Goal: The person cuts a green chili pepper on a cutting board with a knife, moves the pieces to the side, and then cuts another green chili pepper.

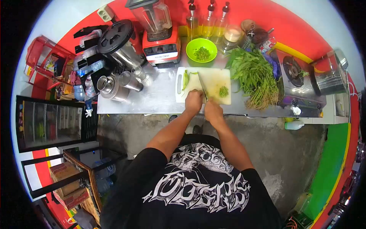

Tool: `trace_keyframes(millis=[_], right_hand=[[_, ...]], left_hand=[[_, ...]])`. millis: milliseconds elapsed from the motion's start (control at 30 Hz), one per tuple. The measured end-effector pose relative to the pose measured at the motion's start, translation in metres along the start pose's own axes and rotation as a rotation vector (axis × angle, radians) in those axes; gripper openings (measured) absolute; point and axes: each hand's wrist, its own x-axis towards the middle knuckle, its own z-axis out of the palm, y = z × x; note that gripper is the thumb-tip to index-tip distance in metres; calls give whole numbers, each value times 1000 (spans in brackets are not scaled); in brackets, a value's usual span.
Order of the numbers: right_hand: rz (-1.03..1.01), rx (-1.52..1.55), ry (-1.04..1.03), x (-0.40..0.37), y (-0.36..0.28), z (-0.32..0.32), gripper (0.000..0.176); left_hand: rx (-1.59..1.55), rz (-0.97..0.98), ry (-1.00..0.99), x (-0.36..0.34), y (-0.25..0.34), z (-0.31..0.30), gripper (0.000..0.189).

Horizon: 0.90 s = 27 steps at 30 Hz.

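Observation:
A white cutting board [215, 76] lies on the steel table. My right hand [213, 110] is closed round the handle of a knife [202, 83], whose blade points away from me over the board. My left hand [194, 100] is curled on the board just left of the blade; its fingers hide what they hold, if anything. Long green pods [185, 80], perhaps chilies or beans, lie at the board's left side. A small pile of chopped green pieces [223, 91] sits at its right. Behind the board stands a lime-green bowl [189, 53] holding chopped greens [201, 54].
Leafy greens with roots [253, 76] are heaped right of the board, beside a gas stove [301, 82]. A red blender [161, 49], pump bottles [208, 23] and a jar [231, 37] stand behind. Metal cups [129, 81] are at the left on the steel table [152, 100].

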Motion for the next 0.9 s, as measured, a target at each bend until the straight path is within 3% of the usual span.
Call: trace_keyframes(millis=[100, 233, 467, 533, 600, 700, 900], right_hand=[[205, 124, -54, -5, -5, 22, 36], [38, 146, 35, -6, 3, 16, 26], [213, 142, -56, -16, -16, 13, 27], [137, 156, -24, -15, -15, 9, 29], [157, 165, -34, -6, -8, 12, 31], [80, 141, -34, -8, -8, 1, 32], [196, 177, -83, -17, -19, 10, 34]], left_hand=[[33, 53, -22, -5, 5, -7, 15], [-14, 151, 63, -14, 0, -3, 14], [-102, 178, 81, -5, -15, -3, 13], [-99, 1, -9, 0, -10, -7, 12], [-168, -18, 32, -3, -8, -6, 11], [-73, 48, 6, 0, -13, -6, 7], [-84, 164, 116, -14, -9, -10, 14]])
